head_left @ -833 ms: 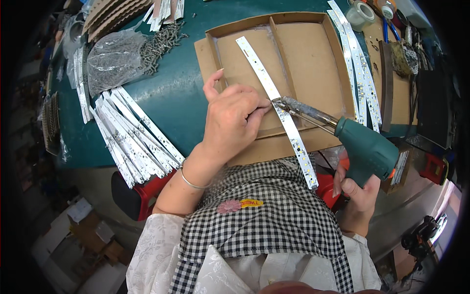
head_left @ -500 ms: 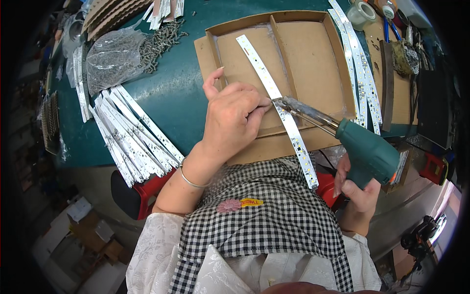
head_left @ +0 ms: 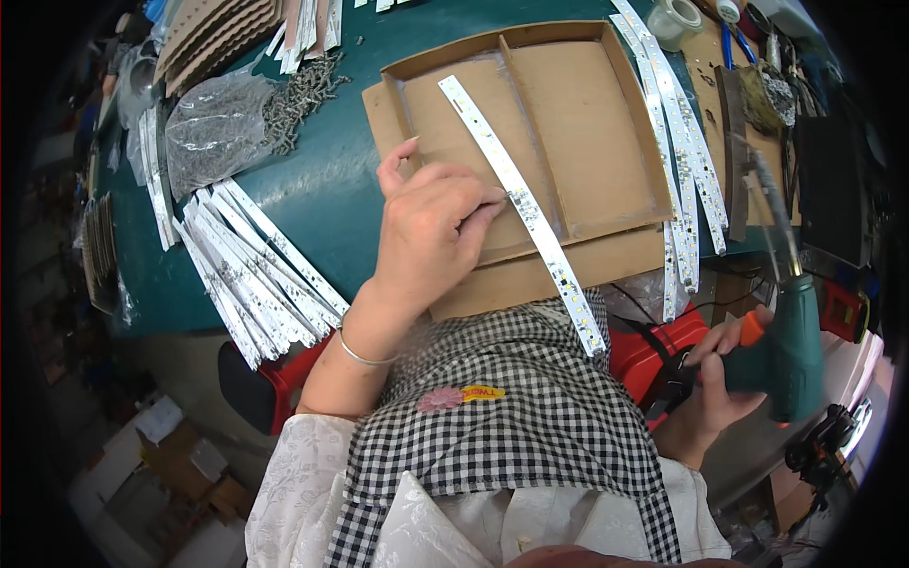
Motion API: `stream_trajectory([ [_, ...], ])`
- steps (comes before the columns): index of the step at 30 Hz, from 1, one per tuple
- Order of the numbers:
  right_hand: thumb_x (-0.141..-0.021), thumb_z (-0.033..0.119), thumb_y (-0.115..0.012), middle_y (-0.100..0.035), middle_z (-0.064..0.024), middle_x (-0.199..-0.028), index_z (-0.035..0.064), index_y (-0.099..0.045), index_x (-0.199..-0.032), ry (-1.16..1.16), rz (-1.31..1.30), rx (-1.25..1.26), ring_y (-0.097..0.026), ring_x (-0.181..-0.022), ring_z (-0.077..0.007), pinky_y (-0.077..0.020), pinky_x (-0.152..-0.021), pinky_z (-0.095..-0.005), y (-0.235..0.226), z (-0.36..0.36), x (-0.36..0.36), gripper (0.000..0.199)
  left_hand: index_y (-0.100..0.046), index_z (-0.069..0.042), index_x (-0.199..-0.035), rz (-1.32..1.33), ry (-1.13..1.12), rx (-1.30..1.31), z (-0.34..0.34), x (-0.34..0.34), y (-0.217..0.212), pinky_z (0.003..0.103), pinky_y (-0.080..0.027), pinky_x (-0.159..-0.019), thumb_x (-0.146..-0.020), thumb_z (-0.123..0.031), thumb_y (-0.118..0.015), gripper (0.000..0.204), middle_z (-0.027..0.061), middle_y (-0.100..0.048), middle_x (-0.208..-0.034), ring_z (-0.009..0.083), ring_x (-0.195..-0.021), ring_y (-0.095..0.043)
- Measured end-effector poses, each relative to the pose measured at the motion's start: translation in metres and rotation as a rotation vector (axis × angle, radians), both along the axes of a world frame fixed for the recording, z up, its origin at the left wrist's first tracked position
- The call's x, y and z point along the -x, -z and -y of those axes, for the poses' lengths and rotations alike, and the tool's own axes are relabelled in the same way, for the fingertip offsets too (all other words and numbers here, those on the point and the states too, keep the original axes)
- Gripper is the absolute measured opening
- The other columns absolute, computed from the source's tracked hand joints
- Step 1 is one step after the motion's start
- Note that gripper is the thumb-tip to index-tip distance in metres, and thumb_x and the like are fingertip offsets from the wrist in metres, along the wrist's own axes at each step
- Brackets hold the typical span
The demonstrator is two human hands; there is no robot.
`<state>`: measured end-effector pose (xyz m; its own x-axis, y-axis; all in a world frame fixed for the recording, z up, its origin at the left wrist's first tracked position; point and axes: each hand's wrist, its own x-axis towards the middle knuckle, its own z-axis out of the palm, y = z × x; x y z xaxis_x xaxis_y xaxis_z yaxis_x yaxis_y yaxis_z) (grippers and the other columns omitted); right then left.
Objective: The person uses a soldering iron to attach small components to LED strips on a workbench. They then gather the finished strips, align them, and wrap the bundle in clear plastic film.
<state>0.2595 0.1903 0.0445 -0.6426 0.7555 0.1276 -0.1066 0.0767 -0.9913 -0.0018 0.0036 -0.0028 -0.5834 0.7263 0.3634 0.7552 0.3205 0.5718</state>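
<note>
A white LED strip (head_left: 546, 248) lies slantwise across a shallow cardboard tray (head_left: 617, 133), its near end reaching over my checked apron. My left hand (head_left: 431, 227) is closed, thumb and forefinger pinching at the strip's left edge near its middle. Whether a small part is also between those fingertips is too small to tell. Off to the right, my right hand (head_left: 715, 383) grips the handle of a green soldering gun (head_left: 797, 355) with an orange trigger. Its metal tip points up and away, apart from the strip.
Several narrow strips (head_left: 256, 275) are fanned out at the left. Behind them are a clear plastic bag (head_left: 222, 128) and a heap of small metal parts (head_left: 303, 99). More LED strips (head_left: 686, 161) lie right of the tray. A dark cable (head_left: 653, 331) and red seat (head_left: 653, 364) are by my right hand.
The soldering gun has left the strip, swinging right and turning its tip upward in my right hand. My left hand keeps its pinch at the strip; the whole view has shifted slightly.
</note>
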Motion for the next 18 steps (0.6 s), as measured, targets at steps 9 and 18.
stream_trajectory([
  [9, -0.083, -0.012, -0.069, -0.062, -0.0062, -0.092, -0.0046, -0.052, -0.126, 0.182, 0.36, -0.46, -0.061, -0.081, -0.0133, -0.0517, -0.073, -0.0267, 0.048, -0.023, -0.015, 0.047, -0.072, -0.01, -0.098, -0.109, 0.296, 0.119, 0.003, -0.021, -0.052, 0.044, -0.04, -0.095, -0.067, -0.008, -0.077, 0.031, 0.0025, -0.07, -0.097, 0.0234, -0.092, -0.061],
  [18, -0.072, 0.001, -0.084, -0.067, -0.0092, -0.099, -0.0019, -0.056, -0.124, 0.108, 0.444, -0.785, -0.064, -0.084, -0.0142, -0.0513, -0.079, -0.0268, 0.046, -0.039, 0.026, 0.059, -0.071, -0.009, -0.104, -0.22, 0.707, 0.328, -0.031, -0.039, -0.053, 0.041, -0.039, -0.094, -0.078, -0.018, -0.062, 0.028, -0.001, -0.064, -0.095, 0.0194, -0.1, -0.053],
])
